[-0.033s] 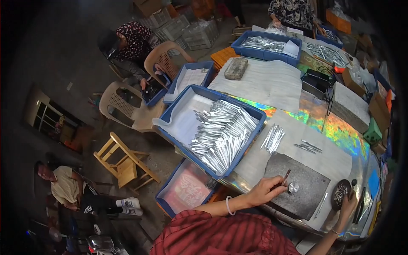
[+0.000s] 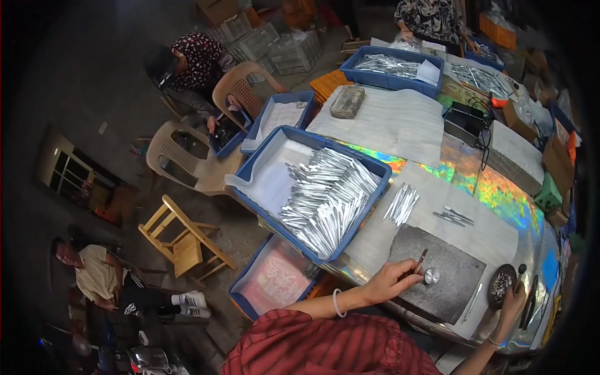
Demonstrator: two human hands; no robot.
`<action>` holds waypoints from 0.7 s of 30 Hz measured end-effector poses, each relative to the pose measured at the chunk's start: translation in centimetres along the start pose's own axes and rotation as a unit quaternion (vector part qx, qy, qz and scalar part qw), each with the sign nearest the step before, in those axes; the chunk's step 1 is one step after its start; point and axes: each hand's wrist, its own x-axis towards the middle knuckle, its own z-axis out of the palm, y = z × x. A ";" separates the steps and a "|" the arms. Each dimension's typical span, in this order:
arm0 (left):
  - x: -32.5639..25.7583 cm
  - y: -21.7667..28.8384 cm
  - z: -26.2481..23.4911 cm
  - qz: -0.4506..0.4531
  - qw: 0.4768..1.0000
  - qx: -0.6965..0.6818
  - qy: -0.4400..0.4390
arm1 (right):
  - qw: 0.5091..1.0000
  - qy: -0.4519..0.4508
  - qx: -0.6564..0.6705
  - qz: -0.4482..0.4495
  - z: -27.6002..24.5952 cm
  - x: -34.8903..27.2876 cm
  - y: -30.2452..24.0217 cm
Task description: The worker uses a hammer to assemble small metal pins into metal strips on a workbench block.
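Note:
My left hand (image 2: 401, 279) is closed in a pinch around a thin dark-brown rod (image 2: 422, 257), which points up and away. Just right of its fingertips, a round silvery metal disc (image 2: 431, 275) lies on a dark grey stone-like slab (image 2: 459, 262). My right hand (image 2: 511, 307) is at the right edge of a dark bowl (image 2: 493, 300) of small metal pieces. Its fingers appear closed on a slim tool with a round black end (image 2: 520, 269); the rest of that tool is hidden. One thin silvery rod (image 2: 473, 302) lies between slab and bowl.
Left of the slab, a blue tray (image 2: 369, 232) holds heaped silvery rods. Beyond the slab are a small rod bundle (image 2: 400, 204) and several loose rods (image 2: 454, 216). A stone block (image 2: 347, 102) and a black box with cables (image 2: 464, 120) stand farther off. Other people sit nearby.

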 end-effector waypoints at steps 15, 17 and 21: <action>-0.2 1.8 2.7 -0.039 0.987 -0.126 -0.087 | 0.882 -0.070 0.451 0.122 -2.8 -5.6 -11.0; -0.1 2.3 3.3 -0.051 0.979 -0.164 -0.111 | 0.851 -0.104 0.497 0.133 -2.7 -7.1 -13.9; -0.2 2.9 3.7 -0.002 0.981 -0.131 -0.145 | 0.801 -0.170 0.559 0.129 -1.1 -8.9 -17.1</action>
